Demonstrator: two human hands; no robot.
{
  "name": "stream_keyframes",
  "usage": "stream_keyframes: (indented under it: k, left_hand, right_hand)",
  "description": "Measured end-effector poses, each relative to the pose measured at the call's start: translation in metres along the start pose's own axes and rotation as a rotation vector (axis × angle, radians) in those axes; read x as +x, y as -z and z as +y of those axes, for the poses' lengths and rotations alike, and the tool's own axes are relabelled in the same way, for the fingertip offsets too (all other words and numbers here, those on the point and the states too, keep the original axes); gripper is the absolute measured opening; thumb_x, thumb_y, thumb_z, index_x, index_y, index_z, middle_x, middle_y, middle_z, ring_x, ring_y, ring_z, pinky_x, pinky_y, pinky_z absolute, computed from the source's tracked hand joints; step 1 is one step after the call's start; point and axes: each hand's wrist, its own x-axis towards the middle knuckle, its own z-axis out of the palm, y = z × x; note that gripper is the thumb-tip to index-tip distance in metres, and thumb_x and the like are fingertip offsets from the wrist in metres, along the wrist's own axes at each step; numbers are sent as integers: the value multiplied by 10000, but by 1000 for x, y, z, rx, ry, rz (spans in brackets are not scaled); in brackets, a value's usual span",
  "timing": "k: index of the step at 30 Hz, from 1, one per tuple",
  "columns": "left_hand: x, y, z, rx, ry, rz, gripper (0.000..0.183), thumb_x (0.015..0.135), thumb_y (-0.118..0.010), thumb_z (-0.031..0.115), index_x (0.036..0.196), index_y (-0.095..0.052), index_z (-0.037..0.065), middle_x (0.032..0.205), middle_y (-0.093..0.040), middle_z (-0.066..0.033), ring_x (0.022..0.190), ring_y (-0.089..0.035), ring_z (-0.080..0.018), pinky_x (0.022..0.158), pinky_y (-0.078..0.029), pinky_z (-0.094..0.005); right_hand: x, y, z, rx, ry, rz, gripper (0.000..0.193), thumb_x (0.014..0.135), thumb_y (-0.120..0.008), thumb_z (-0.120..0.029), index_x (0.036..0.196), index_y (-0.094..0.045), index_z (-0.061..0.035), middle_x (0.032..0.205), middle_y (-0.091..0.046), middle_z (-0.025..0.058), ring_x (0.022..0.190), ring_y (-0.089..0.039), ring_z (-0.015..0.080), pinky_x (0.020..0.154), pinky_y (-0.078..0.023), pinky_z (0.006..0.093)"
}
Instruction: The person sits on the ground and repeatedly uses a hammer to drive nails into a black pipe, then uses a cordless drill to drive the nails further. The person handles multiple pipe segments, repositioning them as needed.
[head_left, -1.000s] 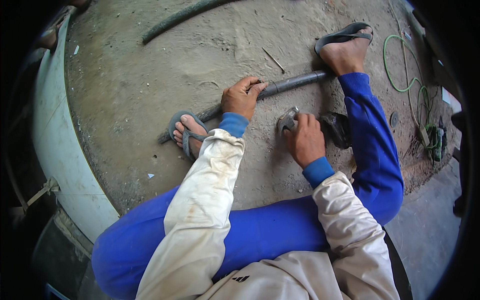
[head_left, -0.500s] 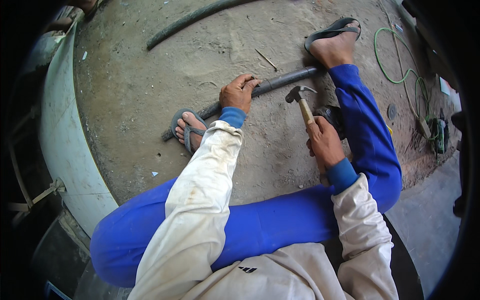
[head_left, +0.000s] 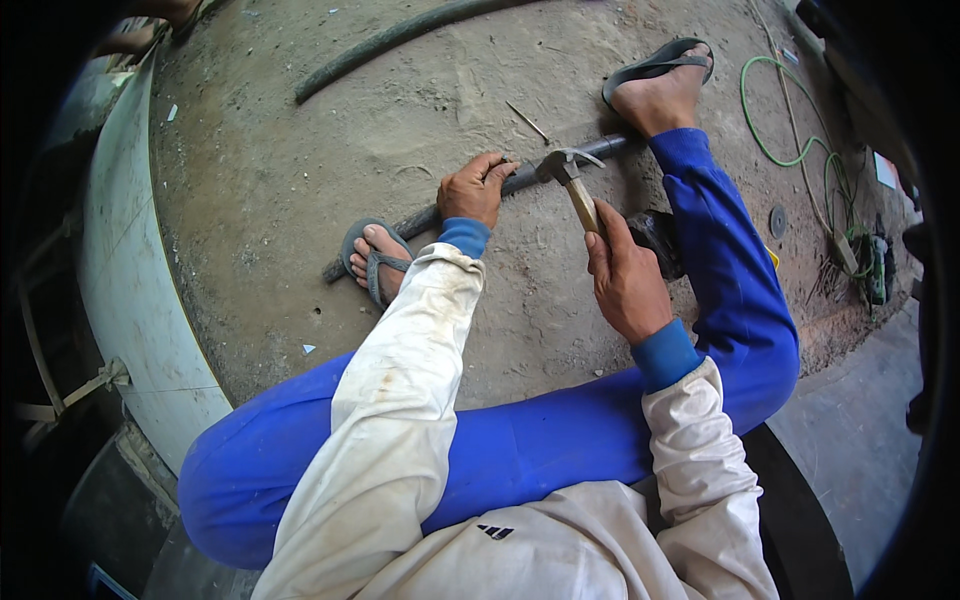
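A dark pipe (head_left: 432,215) lies slantwise on the dirt between my feet. My left hand (head_left: 470,192) rests at its middle, thumb and fingers closed in a pinch just above its surface. Something small and dark shows at those fingertips, too small to name. My right hand (head_left: 630,275) grips the wooden handle of a claw hammer (head_left: 582,203). The hammer's metal head is over the pipe, a short way right of my left fingertips; whether it touches the pipe I cannot tell.
A thin metal rod (head_left: 527,122) lies beyond the pipe, and a longer curved pipe (head_left: 400,42) farther off. A black object (head_left: 657,243) sits beside my right shin. At right are a green cable (head_left: 765,150), a grey disc (head_left: 777,222) and a green power tool (head_left: 879,265).
My right hand has moved up and left, bringing the hammer head from beside the pipe to over it. The left hand has stayed almost in place.
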Motion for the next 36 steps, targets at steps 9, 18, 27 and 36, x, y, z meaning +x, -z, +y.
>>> stream_keyframes:
  k: [9,18,27,36]
  left_hand:
    - [-4,-3,-2,-3,-102,10,216,919,-845,299,1065,-842,139,975,-812,-116,839,-792,-289,727,-598,-382]
    - [-7,-7,-8,58,-205,18,206,915,-843,274,1072,-831,142,965,-809,-79,837,-785,-285,718,-604,-391]
    - [-7,-9,-6,60,-233,54,183,905,-848,215,1065,-830,129,970,-806,-88,830,-783,-279,708,-594,-373]
    - [-9,-7,-4,74,-240,45,173,894,-855,181,1056,-834,124,950,-804,-81,834,-781,-278,694,-583,-369]
  right_hand:
    - [24,-16,-17,-73,258,108,585,1082,-577,-210,1638,-395,-207,923,-717,292,831,-710,487,710,-544,589]
    - [23,12,-58,40,499,336,594,1040,-636,-30,1603,-460,-92,1196,-737,281,1014,-776,410,829,-614,447]
    - [30,-5,-30,-165,148,-1,607,1045,-640,-141,1617,-447,-200,1094,-735,275,911,-721,482,744,-583,522]
    - [16,4,-43,78,579,531,663,966,-692,54,1570,-419,39,1370,-687,266,1028,-770,424,849,-624,429]
